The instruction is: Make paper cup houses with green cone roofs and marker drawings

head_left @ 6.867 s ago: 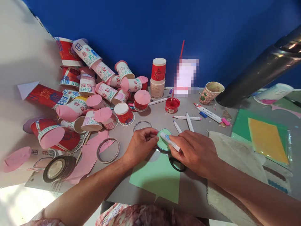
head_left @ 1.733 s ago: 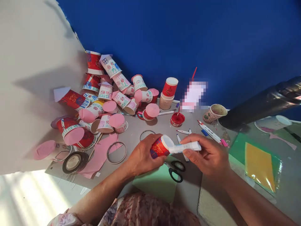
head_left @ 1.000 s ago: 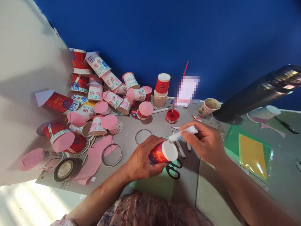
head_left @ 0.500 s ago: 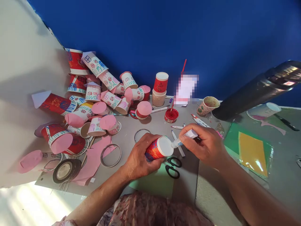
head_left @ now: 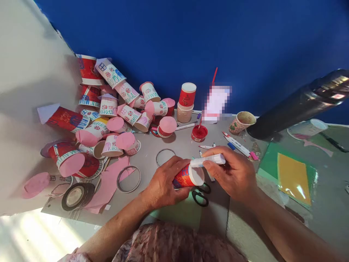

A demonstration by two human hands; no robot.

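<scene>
Two hands meet over the grey table, just in front of the black scissors; the left hand has its fingers wrapped tight around a red paper cup lying on its side, white base facing right; the right hand pinches a white glue tube, its tip at the cup's base rim; behind the scissors stands a red paint pot; far left of them lies a heap of decorated cups.
</scene>
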